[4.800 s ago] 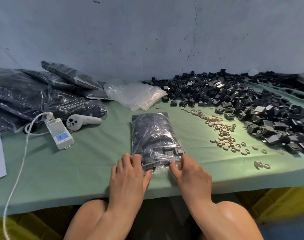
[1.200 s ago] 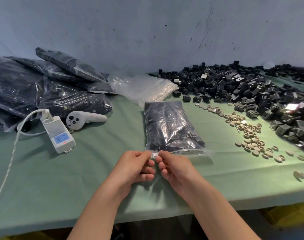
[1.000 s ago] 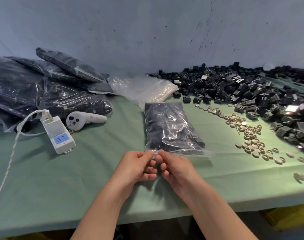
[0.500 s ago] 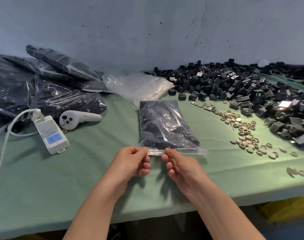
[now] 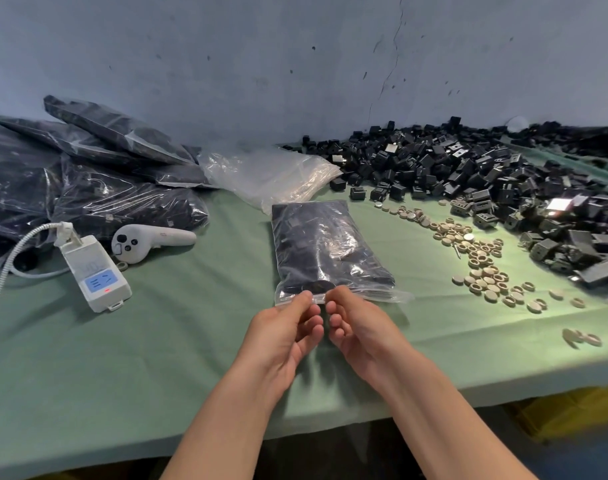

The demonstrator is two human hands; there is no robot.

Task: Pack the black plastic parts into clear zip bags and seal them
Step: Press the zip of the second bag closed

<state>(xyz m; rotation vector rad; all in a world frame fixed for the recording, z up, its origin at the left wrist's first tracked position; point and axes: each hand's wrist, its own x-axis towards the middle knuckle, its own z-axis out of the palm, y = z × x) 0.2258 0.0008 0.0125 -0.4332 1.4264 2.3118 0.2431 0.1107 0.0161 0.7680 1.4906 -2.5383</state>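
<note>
- The near edge of the filled zip bag [image 5: 325, 251] is pinched by the left hand [image 5: 281, 336], thumb and forefinger closed on the clear strip near its middle.
- The same edge is pinched just beside it by the right hand [image 5: 359, 329], the remaining fingers curled underneath.
- The bag is laid flat on the green cloth of the table [image 5: 129, 348], its far end pointed at the wall, and it is packed dark with black parts.
- The sealing step is judged to be in hand: the zip strip is gripped at the centre, and whether it is closed along its whole width cannot be told.
- The next move is judged to call for the pinch to be run outward to both corners, with the strip kept flat so no gap is left.
- Loose black plastic parts [image 5: 468, 178] are heaped to the right, with tan rings [image 5: 475, 258] scattered nearer.
- Empty clear bags [image 5: 271, 174] lie behind; filled bags [image 5: 88, 188] are stacked at the left.
- A white power strip [image 5: 94, 271] and a white controller [image 5: 146, 240] lie between; no writing or brand can be read on either.
</note>
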